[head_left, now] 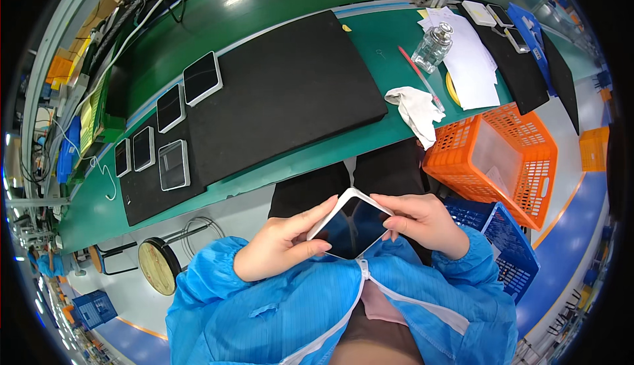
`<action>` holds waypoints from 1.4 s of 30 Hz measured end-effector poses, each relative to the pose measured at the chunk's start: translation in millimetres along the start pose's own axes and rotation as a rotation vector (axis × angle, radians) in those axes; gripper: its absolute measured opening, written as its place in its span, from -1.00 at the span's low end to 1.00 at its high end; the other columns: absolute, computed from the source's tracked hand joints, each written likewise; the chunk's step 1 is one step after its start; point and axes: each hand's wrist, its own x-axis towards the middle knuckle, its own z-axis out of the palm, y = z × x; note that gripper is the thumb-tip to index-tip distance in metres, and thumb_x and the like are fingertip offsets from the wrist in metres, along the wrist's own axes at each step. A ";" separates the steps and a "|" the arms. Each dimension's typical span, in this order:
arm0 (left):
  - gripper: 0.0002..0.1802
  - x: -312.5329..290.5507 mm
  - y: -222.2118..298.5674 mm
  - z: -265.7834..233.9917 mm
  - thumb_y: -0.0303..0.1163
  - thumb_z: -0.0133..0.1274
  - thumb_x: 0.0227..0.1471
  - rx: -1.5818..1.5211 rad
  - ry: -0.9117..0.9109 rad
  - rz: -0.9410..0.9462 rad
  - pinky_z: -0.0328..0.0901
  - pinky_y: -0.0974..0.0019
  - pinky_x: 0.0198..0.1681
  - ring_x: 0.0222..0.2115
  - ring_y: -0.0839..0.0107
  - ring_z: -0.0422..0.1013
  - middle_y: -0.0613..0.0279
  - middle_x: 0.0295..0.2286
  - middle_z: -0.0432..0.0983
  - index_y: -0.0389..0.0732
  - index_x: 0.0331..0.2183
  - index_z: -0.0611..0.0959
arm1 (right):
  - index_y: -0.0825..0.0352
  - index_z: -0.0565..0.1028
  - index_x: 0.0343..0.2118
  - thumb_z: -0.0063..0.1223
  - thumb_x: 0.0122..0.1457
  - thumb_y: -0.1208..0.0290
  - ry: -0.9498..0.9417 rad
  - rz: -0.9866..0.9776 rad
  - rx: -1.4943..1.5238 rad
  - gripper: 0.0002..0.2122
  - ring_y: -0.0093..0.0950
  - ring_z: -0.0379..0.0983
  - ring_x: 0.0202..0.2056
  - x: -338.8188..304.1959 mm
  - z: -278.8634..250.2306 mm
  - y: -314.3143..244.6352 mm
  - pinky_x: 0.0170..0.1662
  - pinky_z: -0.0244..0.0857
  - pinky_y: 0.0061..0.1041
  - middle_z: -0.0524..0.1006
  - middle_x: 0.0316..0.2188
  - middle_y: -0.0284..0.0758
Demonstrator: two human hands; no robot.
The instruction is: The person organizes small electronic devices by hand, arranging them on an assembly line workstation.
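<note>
five devices [170, 109] lie side by side on black matting [290, 101], probably to cushion them. the left hand [281, 243] clamps its fingers on one rim of the held device [343, 233], tilted before the chest; the right hand [426, 225] pinches the opposite rim, likely sparing the glass. the table [297, 160] edge stands ahead, apart, leaving tilting room; the orange crate [456, 155] limits rightward movement.

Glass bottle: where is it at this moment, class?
In the head view, the glass bottle is at the upper right, between the red pen and the white papers.
</note>
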 end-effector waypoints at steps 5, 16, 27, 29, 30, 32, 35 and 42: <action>-0.15 5.2 26.9 -27.5 -0.50 0.04 0.06 0.197 -0.396 0.003 0.27 0.37 -0.50 -0.65 0.44 0.32 0.09 -0.60 0.42 -0.01 0.26 -0.04 | 0.35 0.29 0.13 -0.05 0.20 0.54 -0.100 -0.072 0.120 -0.60 -0.51 0.56 -0.34 -18.3 -2.8 1.2 -0.25 0.43 -0.59 0.56 -0.30 -0.21; 0.02 8.5 -20.9 19.1 -0.39 0.09 0.01 -0.162 0.201 0.111 0.36 0.33 -0.15 -0.18 0.25 0.46 -0.08 0.06 0.24 -0.31 0.23 -0.26 | 0.34 0.19 0.06 -0.07 0.21 0.46 0.039 -0.167 0.260 -0.63 -0.62 0.41 -0.42 -0.6 25.4 38.0 -0.31 0.32 -0.58 0.51 -0.31 -0.34; -0.36 4.3 3.2 -4.8 -0.70 -0.02 0.01 -0.100 0.074 -0.151 0.24 0.40 -0.03 -0.07 0.39 0.35 0.05 -0.05 0.38 -0.37 0.15 0.23 | 0.44 0.35 0.02 -0.10 0.22 0.45 -0.034 -0.041 0.288 -0.68 -0.55 0.52 -0.49 -12.8 3.7 19.8 -0.37 0.42 -0.59 0.54 -0.43 -0.27; -0.48 6.2 17.2 -9.9 -0.64 -0.03 0.04 0.015 0.054 -0.203 0.26 0.43 -0.07 -0.13 0.41 0.38 0.07 -0.08 0.41 -0.39 0.08 0.35 | 0.42 0.33 0.07 -0.12 0.23 0.47 -0.067 -0.036 0.318 -0.65 -0.56 0.54 -0.44 -17.1 1.7 23.4 -0.33 0.44 -0.60 0.54 -0.41 -0.26; -0.48 6.0 21.8 -13.9 -0.63 -0.02 0.04 0.179 -0.019 -0.181 0.27 0.44 -0.10 -0.16 0.41 0.39 0.08 -0.10 0.43 -0.39 0.08 0.35 | 0.39 0.27 0.12 -0.15 0.25 0.46 -0.112 -0.048 0.318 -0.62 -0.56 0.54 -0.40 -18.2 0.8 27.2 -0.32 0.44 -0.59 0.55 -0.37 -0.24; -0.44 10.3 23.9 -18.0 -0.56 -0.09 0.09 0.268 -0.151 -0.150 0.24 0.43 -0.05 -0.12 0.39 0.36 0.04 -0.04 0.37 -0.37 0.14 0.24 | 0.36 0.21 0.18 -0.18 0.27 0.44 -0.147 -0.063 0.322 -0.59 -0.55 0.55 -0.36 -21.0 -0.4 34.2 -0.31 0.44 -0.58 0.55 -0.33 -0.22; -0.33 4.6 -2.7 -2.3 -0.49 -0.16 0.13 -0.130 0.174 0.020 0.11 0.33 0.09 0.03 0.30 0.22 -0.04 0.09 0.17 -0.32 0.22 0.01 | 0.42 0.18 0.17 -0.20 0.27 0.46 -0.111 -0.046 0.513 -0.59 -0.56 0.53 -0.32 -11.2 11.5 38.3 -0.27 0.43 -0.57 0.54 -0.31 -0.20; -0.34 20.6 6.7 6.1 -0.59 -0.03 0.08 0.340 -0.125 -0.076 0.21 0.31 0.00 -0.08 0.26 0.32 -0.05 -0.06 0.34 -0.35 0.18 0.11 | 0.39 0.29 -0.13 0.07 0.10 0.39 0.093 -0.186 0.161 -0.68 -0.46 0.45 -0.39 -9.0 18.6 38.5 -0.34 0.30 -0.49 0.50 -0.40 -0.27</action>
